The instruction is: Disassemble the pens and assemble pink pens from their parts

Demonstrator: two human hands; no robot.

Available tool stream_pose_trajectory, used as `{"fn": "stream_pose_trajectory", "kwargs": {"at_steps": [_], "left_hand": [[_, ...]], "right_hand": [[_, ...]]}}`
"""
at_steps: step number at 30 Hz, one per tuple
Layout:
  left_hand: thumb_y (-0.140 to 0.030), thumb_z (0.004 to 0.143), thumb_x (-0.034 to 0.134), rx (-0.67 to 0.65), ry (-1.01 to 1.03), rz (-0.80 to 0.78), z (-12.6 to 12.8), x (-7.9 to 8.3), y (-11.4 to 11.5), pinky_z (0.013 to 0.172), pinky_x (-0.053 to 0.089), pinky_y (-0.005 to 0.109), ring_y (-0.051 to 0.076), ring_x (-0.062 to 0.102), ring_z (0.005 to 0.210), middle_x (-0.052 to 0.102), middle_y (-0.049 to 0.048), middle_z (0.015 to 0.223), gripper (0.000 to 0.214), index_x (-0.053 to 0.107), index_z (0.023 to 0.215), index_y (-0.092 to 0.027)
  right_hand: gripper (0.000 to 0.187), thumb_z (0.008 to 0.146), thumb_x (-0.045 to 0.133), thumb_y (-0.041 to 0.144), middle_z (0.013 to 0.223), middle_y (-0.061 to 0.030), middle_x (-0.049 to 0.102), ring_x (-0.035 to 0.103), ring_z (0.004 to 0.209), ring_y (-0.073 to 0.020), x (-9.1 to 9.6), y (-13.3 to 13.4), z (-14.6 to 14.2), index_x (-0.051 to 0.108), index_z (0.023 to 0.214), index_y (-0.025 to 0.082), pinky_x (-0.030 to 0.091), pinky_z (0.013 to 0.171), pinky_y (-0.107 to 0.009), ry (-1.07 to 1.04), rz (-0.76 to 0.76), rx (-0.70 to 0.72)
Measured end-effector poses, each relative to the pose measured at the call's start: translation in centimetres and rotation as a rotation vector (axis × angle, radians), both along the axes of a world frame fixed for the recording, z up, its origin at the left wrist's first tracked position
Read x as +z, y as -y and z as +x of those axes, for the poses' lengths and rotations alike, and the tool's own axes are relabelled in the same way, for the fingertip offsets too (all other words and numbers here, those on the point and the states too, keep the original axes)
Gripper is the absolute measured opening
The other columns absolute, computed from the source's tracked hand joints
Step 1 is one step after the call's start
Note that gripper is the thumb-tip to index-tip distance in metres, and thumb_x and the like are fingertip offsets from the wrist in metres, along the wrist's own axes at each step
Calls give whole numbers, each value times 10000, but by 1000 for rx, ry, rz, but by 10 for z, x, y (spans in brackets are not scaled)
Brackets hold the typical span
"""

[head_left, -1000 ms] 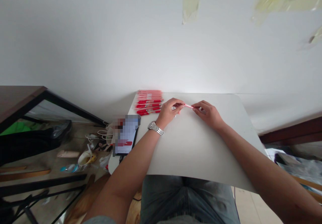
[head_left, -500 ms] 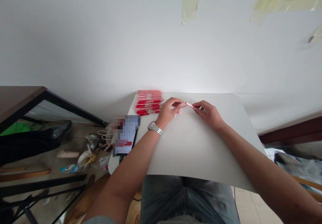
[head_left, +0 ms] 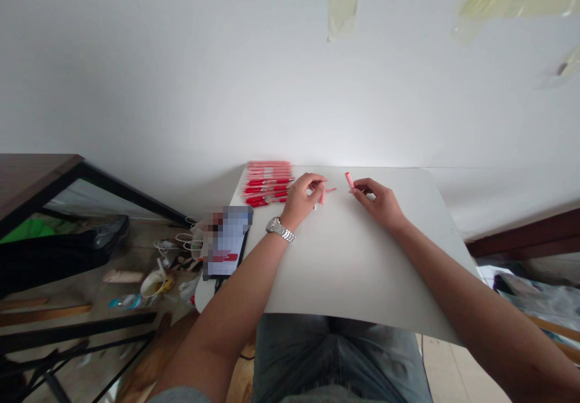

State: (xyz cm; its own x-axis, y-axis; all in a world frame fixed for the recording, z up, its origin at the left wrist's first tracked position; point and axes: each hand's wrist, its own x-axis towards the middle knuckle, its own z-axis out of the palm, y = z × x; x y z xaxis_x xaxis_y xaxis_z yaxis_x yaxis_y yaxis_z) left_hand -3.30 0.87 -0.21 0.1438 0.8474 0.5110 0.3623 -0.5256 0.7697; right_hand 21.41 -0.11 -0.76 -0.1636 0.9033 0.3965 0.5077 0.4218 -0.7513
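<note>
The pink tube (head_left: pixel 348 179) your right hand (head_left: pixel 378 200) pinches has tipped up; whether your left hand (head_left: pixel 299 199) grips anything is unclear. Pens (head_left: pixel 269 183) lie grouped centre-left; a pink piece (head_left: pixel 322 198) remains separate mid-frame.

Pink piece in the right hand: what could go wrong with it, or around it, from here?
The right hand pinches the pink piece near its lower end, so it might tip or slip. The left hand is close to the pens, so a sideways nudge could disturb their row. The left forearm runs beside the screen at the table edge and might bump it.
</note>
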Motion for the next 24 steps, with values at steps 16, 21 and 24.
{"fn": "stream_pose_trajectory", "kwargs": {"at_steps": [16, 21, 24], "left_hand": [[-243, 948, 684, 94, -332, 115, 4, -1, 4, 913, 510, 377, 219, 625, 970, 654, 55, 1012, 135, 722, 1077, -235], [-302, 936, 718, 128, -427, 134, 8, -2, 5, 892, 500, 393, 232, 596, 960, 631, 67, 1020, 114, 746, 1025, -238], [-328, 949, 703, 146, -498, 118, 10, 0, 6, 893, 498, 398, 232, 589, 968, 624, 67, 1027, 109, 750, 991, -239]], "right_hand": [[301, 944, 652, 511, 986, -70, 777, 751, 908, -245, -5, -3, 2, 680, 1057, 233, 603, 881, -433, -106, -50, -46], [304, 939, 655, 513, 966, -63, 773, 745, 893, -239, -6, -4, 0, 681, 1051, 231, 602, 871, -419, -109, -36, -37], [312, 935, 659, 514, 962, -61, 771, 743, 884, -233, -6, -5, 0, 683, 1054, 227, 599, 868, -408, -114, -32, -39]]}}
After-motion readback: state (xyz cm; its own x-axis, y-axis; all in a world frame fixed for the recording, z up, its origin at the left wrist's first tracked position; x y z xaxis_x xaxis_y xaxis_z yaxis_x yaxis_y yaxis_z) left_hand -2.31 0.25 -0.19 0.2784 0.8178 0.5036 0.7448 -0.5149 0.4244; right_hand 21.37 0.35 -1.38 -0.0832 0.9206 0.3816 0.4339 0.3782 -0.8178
